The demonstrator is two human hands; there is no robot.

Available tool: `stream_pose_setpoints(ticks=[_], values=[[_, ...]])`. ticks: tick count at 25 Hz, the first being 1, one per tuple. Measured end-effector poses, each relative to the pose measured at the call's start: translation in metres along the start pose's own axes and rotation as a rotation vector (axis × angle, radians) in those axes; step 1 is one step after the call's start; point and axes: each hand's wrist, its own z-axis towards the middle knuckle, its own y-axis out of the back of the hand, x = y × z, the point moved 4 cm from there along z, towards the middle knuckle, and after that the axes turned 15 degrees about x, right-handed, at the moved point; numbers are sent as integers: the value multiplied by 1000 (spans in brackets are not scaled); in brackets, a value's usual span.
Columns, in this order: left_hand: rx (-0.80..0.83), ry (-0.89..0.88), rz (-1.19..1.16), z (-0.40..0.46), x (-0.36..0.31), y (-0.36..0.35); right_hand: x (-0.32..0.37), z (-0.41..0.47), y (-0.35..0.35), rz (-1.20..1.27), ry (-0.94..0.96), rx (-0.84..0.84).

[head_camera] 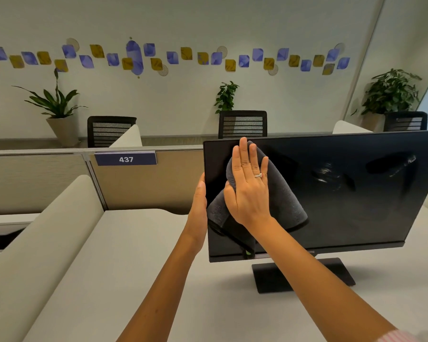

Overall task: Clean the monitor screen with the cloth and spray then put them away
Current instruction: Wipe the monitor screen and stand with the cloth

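Two hands at the monitor (331,193): right hand (250,188), fingers flat, presses the grey cloth (287,193) on its upper-left screen; left hand (200,198) grips its left edge, fingers hidden behind. Screen right of the cloth lies uncovered, right edge cut off.

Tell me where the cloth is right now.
In the head view, the grey cloth is pressed flat against the upper left of the monitor screen under the right hand, near the left hand holding the monitor's edge.

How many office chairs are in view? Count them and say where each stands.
3. One black mesh chair behind the partition left of the 437 sign, one above the monitor's top left corner, one far right. Others may be hidden.
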Motion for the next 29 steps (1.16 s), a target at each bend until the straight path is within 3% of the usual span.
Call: stream_pose_setpoints(ticks=[9,15,20,29], values=[[-10,-6,-44,1,0,1,-10,-30,-15,-35,-174,-52],[-35,28,-4,4,5,0,-10,-24,7,150,-58,-211],[-59,38,9,3,11,4,-3,-3,18,235,10,-247],[-24,-5,-2,2,0,0,-10,-5,-1,-57,-113,-196]])
